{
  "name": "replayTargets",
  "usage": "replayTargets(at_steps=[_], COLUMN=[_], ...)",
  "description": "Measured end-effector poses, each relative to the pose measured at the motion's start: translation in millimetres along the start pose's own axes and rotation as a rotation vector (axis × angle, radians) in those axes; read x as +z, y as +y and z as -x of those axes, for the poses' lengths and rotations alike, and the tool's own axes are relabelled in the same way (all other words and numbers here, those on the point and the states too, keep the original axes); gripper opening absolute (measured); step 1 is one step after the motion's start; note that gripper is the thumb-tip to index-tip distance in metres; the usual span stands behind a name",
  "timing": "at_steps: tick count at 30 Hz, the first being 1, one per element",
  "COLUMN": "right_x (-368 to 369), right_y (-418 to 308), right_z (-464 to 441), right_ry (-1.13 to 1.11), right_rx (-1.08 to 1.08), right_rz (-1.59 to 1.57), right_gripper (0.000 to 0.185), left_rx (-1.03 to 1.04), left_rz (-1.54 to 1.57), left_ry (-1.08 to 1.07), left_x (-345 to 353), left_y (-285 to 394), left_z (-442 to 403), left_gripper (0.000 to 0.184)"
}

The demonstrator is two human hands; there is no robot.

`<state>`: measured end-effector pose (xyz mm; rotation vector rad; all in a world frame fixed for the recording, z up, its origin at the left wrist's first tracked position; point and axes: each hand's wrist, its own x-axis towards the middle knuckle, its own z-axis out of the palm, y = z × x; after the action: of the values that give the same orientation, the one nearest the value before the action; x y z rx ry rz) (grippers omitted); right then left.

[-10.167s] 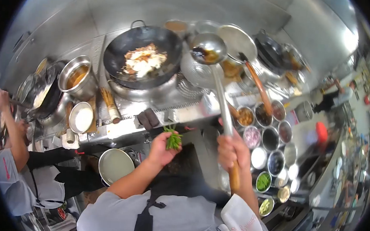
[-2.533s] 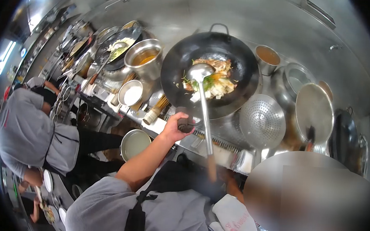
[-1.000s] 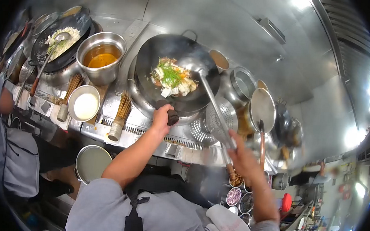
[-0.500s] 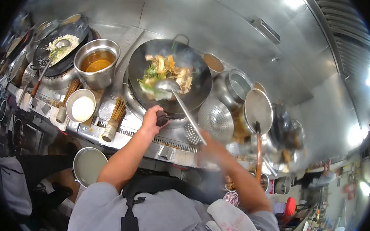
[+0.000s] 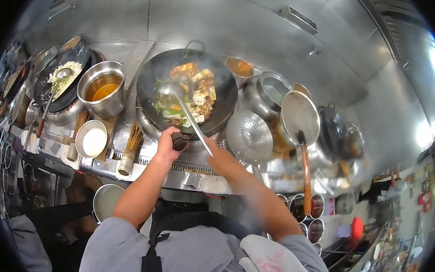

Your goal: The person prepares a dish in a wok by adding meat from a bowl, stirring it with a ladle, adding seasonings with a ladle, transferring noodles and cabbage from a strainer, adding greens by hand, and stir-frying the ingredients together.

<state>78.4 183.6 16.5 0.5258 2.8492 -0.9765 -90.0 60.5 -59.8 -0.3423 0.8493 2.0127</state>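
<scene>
A large black wok (image 5: 223, 104) sits on the burner, holding steaming mixed food (image 5: 200, 97) with pale slices, green pieces and orange-brown bits. My left hand (image 5: 166, 142) is closed around the dark grip (image 5: 179, 141) at the wok's near edge. With my right hand (image 5: 218, 158) I hold a long metal ladle (image 5: 191, 119) by its shaft. The bowl of the ladle is over the left part of the food, slightly blurred; whether it touches the food I cannot tell.
To the left stand a pot of amber liquid (image 5: 119, 92), a white-filled bowl (image 5: 81, 138), bamboo brushes (image 5: 129, 155) and another wok (image 5: 45, 83). A perforated skimmer (image 5: 249, 138) and a wood-handled strainer (image 5: 300, 118) are on the right. Another person's dark-clad legs (image 5: 58, 221) show at lower left.
The view has shifted slightly. My right hand and the ladle have moved left across the wok, and the food lies differently. My left hand keeps hold of the grip.
</scene>
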Motion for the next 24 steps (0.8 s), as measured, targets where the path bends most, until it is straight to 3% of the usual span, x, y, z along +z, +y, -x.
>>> replayTargets(at_steps=[1,3,4,6,9,10,11,13,14,17,20,21,23,24], right_x=[-5.3,-42.8,-46.0,-45.7,-67.2,-53.0,-59.0,-69.7,-76.9,-133.6,-140.0,-136.3,-120.4,-82.3], right_y=[15.6,7.2,19.1,47.4,15.3,38.1,36.3,14.2,-4.0,-58.0,-18.4,-17.5,-17.1,23.6], right_z=[25.6,68.8,65.4,59.5,50.7,54.4,57.1,95.5,118.6,155.4,170.6,160.5,133.9,111.0], right_ry=[-0.021,-0.178,-0.181,-0.050,-0.007,0.226,0.230,0.060,0.044,-0.322,-0.487,-0.493,-0.362,-0.147], right_rx=[-0.047,0.187,0.183,0.071,0.123,-0.190,-0.198,-0.057,-0.050,0.220,0.209,0.215,0.225,0.002], right_rz=[-0.019,-0.006,-0.019,0.107,0.078,0.089,0.080,-0.214,-0.234,-0.274,-0.476,-0.492,-0.114,-0.065], right_gripper=[0.057,0.060,0.060,0.060,0.058,0.055,0.055,0.056,0.056,0.058,0.060,0.060,0.058,0.057], left_rx=[0.003,0.036,0.047,0.049,0.056,0.095,0.121,0.071,0.060,0.055,0.053,0.019,0.058,0.058], left_rz=[-0.006,-0.037,-0.020,0.007,0.128,0.080,0.039,0.128,0.107,0.082,0.019,0.049,0.052,0.083], left_ry=[0.005,0.005,0.003,0.040,-0.006,-0.053,-0.078,0.054,0.108,0.129,0.123,0.044,0.064,0.054], left_x=[0.4,6.0,8.1,8.6,-4.8,2.3,8.1,1.7,15.2,47.3,57.6,36.5,19.3,16.9], left_y=[1.3,0.3,0.6,-5.4,-32.8,-36.7,-41.9,-46.0,-34.5,-7.6,3.1,1.6,-5.8,-11.9], left_z=[2.7,10.8,15.1,46.6,105.2,138.5,165.7,138.2,124.8,107.6,108.8,74.2,36.1,46.8], left_gripper=[0.023,0.021,0.019,0.018,0.020,0.020,0.021,0.016,0.014,0.012,0.012,0.012,0.012,0.013])
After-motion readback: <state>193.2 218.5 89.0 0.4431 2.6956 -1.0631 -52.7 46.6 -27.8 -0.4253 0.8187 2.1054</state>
